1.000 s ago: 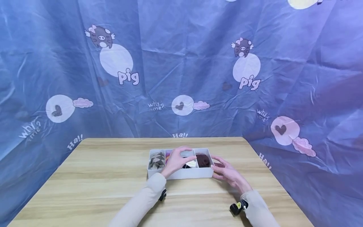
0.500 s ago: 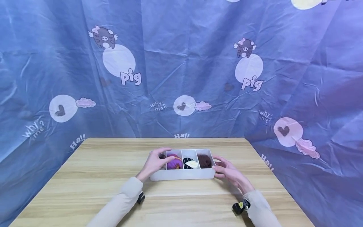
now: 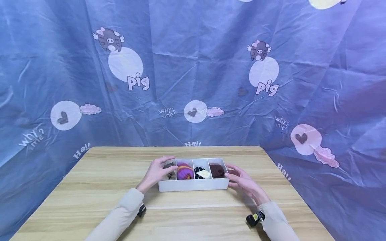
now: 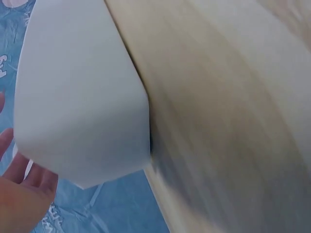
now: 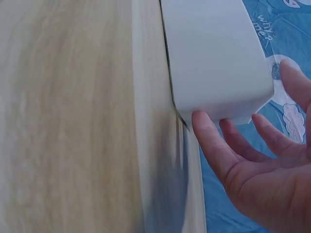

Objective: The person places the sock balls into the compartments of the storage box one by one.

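Observation:
A white box [image 3: 193,184] with a row of compartments stands on the table, a rolled cloth bundle, sock-like, in each. From the left these are a grey patterned bundle [image 3: 172,175], a purple and orange bundle [image 3: 185,171], a black and white bundle [image 3: 202,173] and a dark brown bundle [image 3: 216,171]. My left hand [image 3: 155,172] is at the box's left end, thumb and fingers spread over the leftmost compartment, partly hiding its bundle. Fingertips of my right hand [image 3: 245,183] touch the right end wall, the thumb near the rim. Neither hand grips a bundle.
The wooden table [image 3: 193,214] runs out on all sides of the box. A blue printed cloth [image 3: 169,87] hangs behind the table and along its sides. Each sleeve carries a small black wrist camera [image 3: 253,219].
My left hand has moved left from above the middle compartments to the box's left end, uncovering the purple bundle. The right hand stays at the right end.

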The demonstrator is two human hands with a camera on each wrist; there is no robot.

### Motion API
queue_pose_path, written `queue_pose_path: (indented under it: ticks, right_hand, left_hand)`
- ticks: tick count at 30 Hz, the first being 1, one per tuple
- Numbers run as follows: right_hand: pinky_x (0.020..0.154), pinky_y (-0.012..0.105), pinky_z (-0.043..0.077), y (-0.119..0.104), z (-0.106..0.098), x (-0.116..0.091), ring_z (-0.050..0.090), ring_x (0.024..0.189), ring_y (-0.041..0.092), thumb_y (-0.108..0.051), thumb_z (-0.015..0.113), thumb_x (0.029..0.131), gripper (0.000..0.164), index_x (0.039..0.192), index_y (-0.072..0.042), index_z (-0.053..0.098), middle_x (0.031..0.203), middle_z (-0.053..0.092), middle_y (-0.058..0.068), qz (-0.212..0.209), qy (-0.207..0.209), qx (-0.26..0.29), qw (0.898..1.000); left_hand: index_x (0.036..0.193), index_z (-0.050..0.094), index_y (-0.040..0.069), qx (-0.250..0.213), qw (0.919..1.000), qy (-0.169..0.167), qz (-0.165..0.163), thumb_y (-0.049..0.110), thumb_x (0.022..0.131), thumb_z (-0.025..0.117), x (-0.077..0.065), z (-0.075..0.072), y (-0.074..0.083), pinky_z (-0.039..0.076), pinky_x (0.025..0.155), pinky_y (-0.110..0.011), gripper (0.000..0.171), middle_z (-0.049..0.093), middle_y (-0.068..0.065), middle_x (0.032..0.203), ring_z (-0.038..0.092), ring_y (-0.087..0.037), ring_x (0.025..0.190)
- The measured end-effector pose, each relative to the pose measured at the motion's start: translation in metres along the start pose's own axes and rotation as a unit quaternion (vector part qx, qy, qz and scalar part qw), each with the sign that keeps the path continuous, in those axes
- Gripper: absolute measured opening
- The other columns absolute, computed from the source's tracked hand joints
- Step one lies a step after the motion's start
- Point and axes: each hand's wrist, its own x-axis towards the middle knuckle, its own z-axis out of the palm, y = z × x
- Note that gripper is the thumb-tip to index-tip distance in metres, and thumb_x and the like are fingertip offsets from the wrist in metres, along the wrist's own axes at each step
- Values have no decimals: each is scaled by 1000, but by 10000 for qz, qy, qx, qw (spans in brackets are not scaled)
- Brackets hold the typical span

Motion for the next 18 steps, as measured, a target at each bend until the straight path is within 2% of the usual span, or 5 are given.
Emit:
queue_pose_path:
  ticks: [5,9,12,14,18]
  right_hand:
    - [93,37,54,-4,5,0,60,110,19,-16,62,96,70,152,1,24,151,29,34,-23,275,-249,9993]
    - [94,40,53,-6,8,1,59,114,25,-16,62,96,68,151,0,27,150,32,33,0,476,-488,9977]
    - [95,42,53,-6,14,2,55,121,34,-19,62,96,64,149,0,31,147,36,33,-68,664,-833,9943]
    - [97,44,52,-5,18,4,52,125,38,-21,61,97,61,148,-1,35,145,41,31,-197,826,-1244,9886]
    - [106,52,42,-8,22,8,45,132,44,-27,57,99,57,146,1,40,143,46,28,-697,1081,-2579,9576]
  left_hand:
    - [126,66,14,366,9993,-50,6,30,81,81,2,-12,-1,42,107,-47,50,66,-5,129,59,-23,122]
    - [134,60,16,530,9983,-103,-203,34,83,78,1,-26,-2,47,102,-48,56,60,-8,137,68,-25,83]
    - [143,50,17,862,9952,-308,-359,42,88,71,-2,-36,-2,41,107,-54,64,50,-11,147,67,-34,97]
    - [147,44,18,1226,9908,-457,-348,49,91,65,-4,-40,-2,35,110,-57,68,44,-12,152,52,-37,128]
    - [152,36,14,1881,9801,-617,-110,55,95,54,-7,-43,-2,23,116,-60,72,36,-14,156,32,-39,143]
